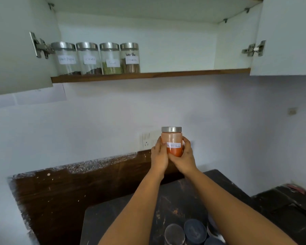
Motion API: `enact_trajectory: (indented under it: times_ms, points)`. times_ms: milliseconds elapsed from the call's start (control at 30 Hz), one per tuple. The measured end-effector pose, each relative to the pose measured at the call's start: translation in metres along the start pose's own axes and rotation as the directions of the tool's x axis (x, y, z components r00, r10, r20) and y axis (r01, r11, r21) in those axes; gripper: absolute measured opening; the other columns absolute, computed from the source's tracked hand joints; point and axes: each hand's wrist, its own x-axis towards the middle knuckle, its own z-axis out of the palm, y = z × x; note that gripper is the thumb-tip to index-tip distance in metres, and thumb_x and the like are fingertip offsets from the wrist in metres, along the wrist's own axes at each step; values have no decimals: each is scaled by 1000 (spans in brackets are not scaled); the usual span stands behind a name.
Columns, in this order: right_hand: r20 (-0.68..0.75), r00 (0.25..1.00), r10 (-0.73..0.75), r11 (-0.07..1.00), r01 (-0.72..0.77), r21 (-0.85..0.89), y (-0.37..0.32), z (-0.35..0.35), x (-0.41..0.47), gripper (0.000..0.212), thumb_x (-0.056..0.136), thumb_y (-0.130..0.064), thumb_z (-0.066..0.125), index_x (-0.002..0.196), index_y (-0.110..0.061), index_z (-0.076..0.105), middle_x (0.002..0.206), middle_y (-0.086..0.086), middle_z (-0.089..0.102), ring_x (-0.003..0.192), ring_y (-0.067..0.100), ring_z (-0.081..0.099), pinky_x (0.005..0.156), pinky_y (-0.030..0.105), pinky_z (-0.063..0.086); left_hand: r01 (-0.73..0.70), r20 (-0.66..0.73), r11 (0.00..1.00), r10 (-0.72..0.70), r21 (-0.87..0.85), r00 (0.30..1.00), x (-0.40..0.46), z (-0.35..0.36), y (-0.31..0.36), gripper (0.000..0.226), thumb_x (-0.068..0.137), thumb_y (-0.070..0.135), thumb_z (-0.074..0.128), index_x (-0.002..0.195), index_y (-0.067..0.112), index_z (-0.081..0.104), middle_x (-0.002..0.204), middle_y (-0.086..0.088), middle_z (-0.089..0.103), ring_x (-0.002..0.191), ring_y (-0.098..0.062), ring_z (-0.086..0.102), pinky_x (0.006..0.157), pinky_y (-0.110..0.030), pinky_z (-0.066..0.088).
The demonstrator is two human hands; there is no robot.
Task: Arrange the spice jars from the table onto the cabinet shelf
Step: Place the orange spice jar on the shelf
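Two bare hands clasp one clear glass jar of orange-red powder (pixel 172 144), held upright in the air in front of the white wall, well below the shelf: the left hand (pixel 159 157) wraps its left side and the right hand (pixel 183 156) cups its right side and base, fingers curled tight against the smooth glass. The jar is a short cylinder with a brushed metal lid and a white paper label with handwriting too blurred to read. Beneath the forearms, near the front edge of the dark, scuffed stone table (pixel 124 220), stand more round lidded jars (pixel 185 231), seen from above. Higher up, on the open white cabinet's wooden-edged shelf (pixel 166 73), four tall clear glass jars with steel lids (pixel 95 58) stand in a row at its left end, touching or nearly so, each with a white label and a low layer of dry spice.
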Motion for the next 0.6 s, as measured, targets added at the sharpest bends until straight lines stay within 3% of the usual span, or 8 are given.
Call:
enact_trajectory:
  times_ms: [100, 200, 300, 433, 533, 600]
  points:
    - [-80, 989, -127, 991, 123, -55, -25, -11, 25, 91, 74, -42, 79, 146, -34, 23, 142, 1, 39, 124, 19, 46, 97, 35, 48, -100, -9, 994, 101, 45, 995, 15, 6, 31, 53, 100, 52, 31, 150, 37, 26, 143, 1, 32, 132, -18, 39, 106, -37, 40]
    - [-123, 959, -256, 967, 254, -32, -63, -26, 56, 93, 71, -44, 81, 145, -35, 26, 142, 0, 42, 123, 20, 49, 96, 37, 52, -288, -15, 951, 292, 112, 956, 44, 6, 75, 53, 99, 51, 36, 148, 31, 31, 143, -2, 41, 128, -18, 47, 102, -32, 46]
    - [-157, 918, -363, 931, 363, -31, -110, -43, 88, 95, 66, -53, 79, 144, -34, 29, 136, -2, 48, 117, 17, 52, 91, 35, 53, -431, -39, 885, 444, 175, 895, 64, 4, 128, 48, 99, 44, 43, 143, 24, 37, 136, -1, 48, 114, -10, 53, 89, -20, 49]
    - [-142, 890, -432, 886, 449, 119, -182, -61, 135, 89, 70, -37, 84, 145, -31, 36, 123, -5, 58, 104, 13, 60, 84, 24, 52, -605, -52, 734, 648, 308, 760, 90, 0, 196, 41, 102, 35, 43, 140, 20, 43, 133, -1, 52, 116, -13, 54, 100, -39, 49]
    - [-73, 911, -406, 889, 412, 198, -221, -67, 168, 88, 71, -38, 82, 145, -32, 35, 123, -3, 61, 107, 14, 61, 91, 28, 51, -563, 2, 539, 721, 626, 693, 109, -7, 233, 49, 104, 40, 29, 148, 21, 34, 142, -1, 48, 133, -22, 39, 114, -50, 27]
    - [-27, 909, -415, 903, 416, 112, -241, -62, 190, 88, 70, -46, 81, 144, -30, 35, 124, -2, 60, 106, 15, 60, 89, 29, 51, -462, -23, 445, 739, 767, 674, 126, -14, 248, 46, 104, 38, 27, 142, 17, 42, 139, -6, 51, 135, -28, 36, 118, -52, 19]
